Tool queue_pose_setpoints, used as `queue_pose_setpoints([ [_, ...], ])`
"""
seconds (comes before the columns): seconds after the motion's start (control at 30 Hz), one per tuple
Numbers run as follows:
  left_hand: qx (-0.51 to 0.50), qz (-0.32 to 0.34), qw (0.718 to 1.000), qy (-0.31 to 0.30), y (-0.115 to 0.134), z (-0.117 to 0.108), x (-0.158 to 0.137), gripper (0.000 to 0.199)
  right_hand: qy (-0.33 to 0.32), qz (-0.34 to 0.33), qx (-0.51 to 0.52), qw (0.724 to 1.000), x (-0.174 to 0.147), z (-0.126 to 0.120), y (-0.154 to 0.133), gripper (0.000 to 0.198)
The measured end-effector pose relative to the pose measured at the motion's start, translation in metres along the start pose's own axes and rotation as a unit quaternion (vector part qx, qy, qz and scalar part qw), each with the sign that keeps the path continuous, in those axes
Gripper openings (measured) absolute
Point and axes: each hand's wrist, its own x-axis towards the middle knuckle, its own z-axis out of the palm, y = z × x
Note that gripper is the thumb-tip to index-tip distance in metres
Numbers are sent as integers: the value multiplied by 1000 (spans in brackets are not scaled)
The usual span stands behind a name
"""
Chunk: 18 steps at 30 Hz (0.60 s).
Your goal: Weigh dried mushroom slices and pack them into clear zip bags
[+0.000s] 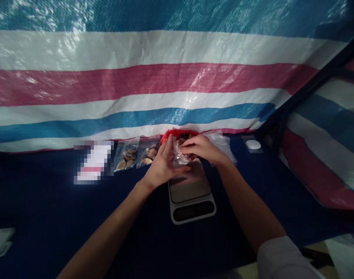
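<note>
Jointly, at the far edge of a dark-blue worktop [153, 240], two hands meet at a small, crinkled, clear plastic bag [179, 158]: the left hand [159, 166] with fingers together, thumb spread; the right hand [204, 148] with fingertips drawn together, whether pinching cannot be told. A red plastic bag [165, 136] of brown pieces lies just behind; a white, steel-topped scale [190, 188] sits nearer.

One grey-topped white scale [190, 190], one red plastic bag [166, 135], one crumpled clear bag [179, 157].
Two transparent bags [130, 144] of brown shells [129, 158] are at left, one white oval object [252, 144] at far right; flat clear plastic [223, 144] is not countable.
</note>
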Motion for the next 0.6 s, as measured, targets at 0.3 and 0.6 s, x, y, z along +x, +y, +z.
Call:
queue_pose_setpoints([
  [0.3, -22, 41, 996, 71, 1, 0, 2, 92, -3, -9, -81, 997, -7, -2, -8, 17],
  [0.6, 7, 3, 998, 66, 8, -1, 4, 84, 76, -127, -159, 976, -11, -9, -9, 20],
])
